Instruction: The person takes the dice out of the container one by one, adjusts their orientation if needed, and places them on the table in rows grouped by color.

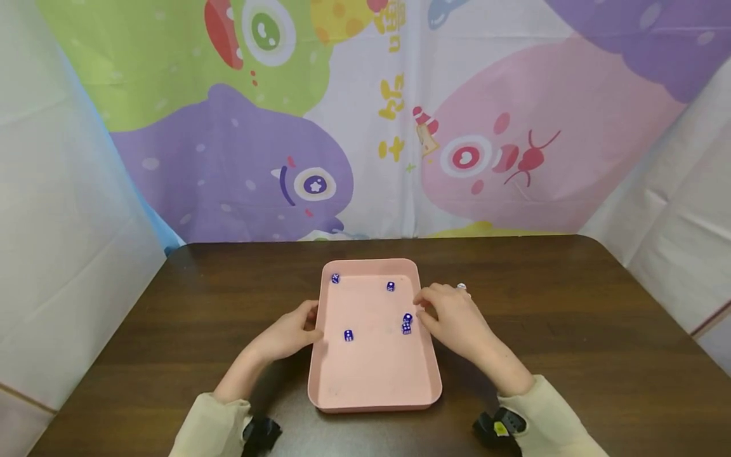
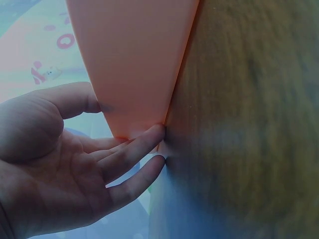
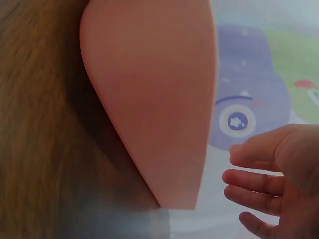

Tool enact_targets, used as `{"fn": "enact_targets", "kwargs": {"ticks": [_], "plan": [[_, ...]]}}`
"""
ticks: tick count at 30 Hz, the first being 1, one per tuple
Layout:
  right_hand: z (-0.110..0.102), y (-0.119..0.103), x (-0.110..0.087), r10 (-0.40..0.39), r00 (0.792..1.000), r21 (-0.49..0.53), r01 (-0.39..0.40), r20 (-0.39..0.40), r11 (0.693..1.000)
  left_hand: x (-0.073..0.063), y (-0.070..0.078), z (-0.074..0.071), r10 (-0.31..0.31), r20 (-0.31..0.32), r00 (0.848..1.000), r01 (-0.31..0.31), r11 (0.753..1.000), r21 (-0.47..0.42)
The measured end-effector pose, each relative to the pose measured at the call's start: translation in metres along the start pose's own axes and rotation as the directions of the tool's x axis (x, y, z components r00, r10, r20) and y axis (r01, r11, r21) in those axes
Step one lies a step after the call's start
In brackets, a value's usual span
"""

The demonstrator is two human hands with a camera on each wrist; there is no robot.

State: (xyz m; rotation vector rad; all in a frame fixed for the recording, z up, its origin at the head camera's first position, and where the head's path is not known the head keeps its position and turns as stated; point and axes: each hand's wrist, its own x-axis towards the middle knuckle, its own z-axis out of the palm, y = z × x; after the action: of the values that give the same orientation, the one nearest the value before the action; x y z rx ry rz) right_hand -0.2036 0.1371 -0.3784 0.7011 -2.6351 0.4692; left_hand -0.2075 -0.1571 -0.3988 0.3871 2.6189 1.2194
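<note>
A pink rectangular tray point(image 1: 374, 381) lies on the table with several blue dice in it. One die point(image 1: 335, 278) is in the far left corner, another point(image 1: 391, 286) toward the far right, and a third point(image 1: 348, 335) nearer the left wall. Two more sit together by the right wall, the upper die point(image 1: 408, 318) against the lower point(image 1: 406, 329). My left hand point(image 1: 288, 333) holds the tray's left side, thumb at the rim and fingers along the outer wall point(image 2: 134, 64). Beside the right rim, my right hand point(image 1: 457, 317) hovers with loosely bent, parted fingers point(image 3: 254, 184), holding nothing.
The dark wooden table point(image 1: 542, 304) extends to both sides of the tray. Behind it hangs a cloth point(image 1: 388, 190) with cartoon monsters. A small white thing point(image 1: 461, 287) shows just beyond the right hand's knuckles. White sheets point(image 1: 68, 222) hang at the sides.
</note>
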Motion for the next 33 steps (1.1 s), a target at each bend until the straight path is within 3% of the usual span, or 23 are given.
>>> {"fn": "enact_targets", "kwargs": {"ticks": [5,12,18,33], "plan": [[0.005,-0.006,0.002,-0.063,0.996,0.004,0.063,0.065,0.998,-0.001,0.001,0.0,0.001,0.004,1.0,-0.001,1.0,-0.006],[0.013,-0.012,0.003,-0.085,0.989,-0.012,0.087,0.123,0.996,-0.003,0.001,-0.001,0.013,0.011,1.0,-0.013,1.0,0.0],[0.019,-0.017,0.005,-0.066,0.98,-0.037,0.074,0.189,0.997,-0.003,0.002,-0.002,0.0,0.012,1.0,0.0,1.0,-0.005],[0.025,-0.016,0.004,-0.024,0.966,-0.063,0.042,0.259,0.997,-0.002,0.001,-0.001,0.01,0.011,1.0,-0.011,1.0,0.008]]}}
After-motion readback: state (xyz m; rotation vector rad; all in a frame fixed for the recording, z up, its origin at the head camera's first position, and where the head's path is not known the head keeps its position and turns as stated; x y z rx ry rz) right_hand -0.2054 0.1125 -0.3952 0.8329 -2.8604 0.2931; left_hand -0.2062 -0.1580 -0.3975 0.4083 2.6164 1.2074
